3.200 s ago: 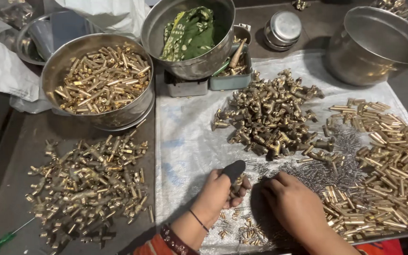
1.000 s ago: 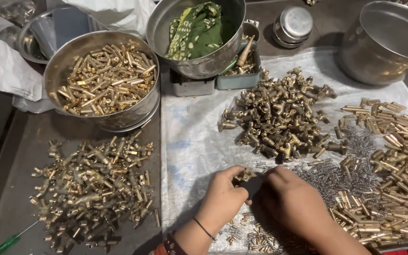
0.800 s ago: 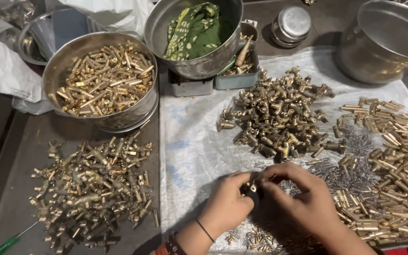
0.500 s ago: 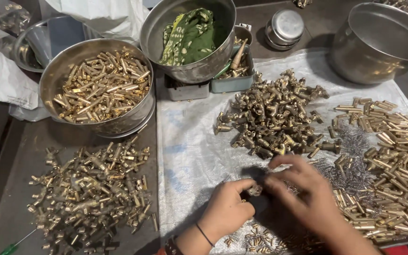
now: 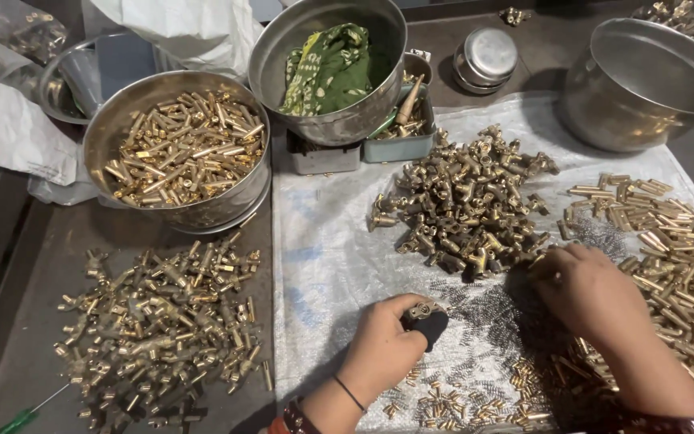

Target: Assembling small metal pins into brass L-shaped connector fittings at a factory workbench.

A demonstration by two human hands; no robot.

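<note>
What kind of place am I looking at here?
Likely a small workshop bench for hand assembly of brass fittings: heaps of brass fittings, a steel bowl of brass pins, and loose small springs on a cloth.

Thin black band, red bangle

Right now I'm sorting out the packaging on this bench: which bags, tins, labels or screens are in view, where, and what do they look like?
No labels, signs or screens show.
Crumpled clear plastic bags: far left edge, translucent white-grey.
White plastic bag: top, behind the steel bowl of brass pins, creased.
Small round steel tin: top centre-right, lidded, shiny silver.
Two small rectangular trays: under the steel bowl holding green cloth, grey-blue.
</note>
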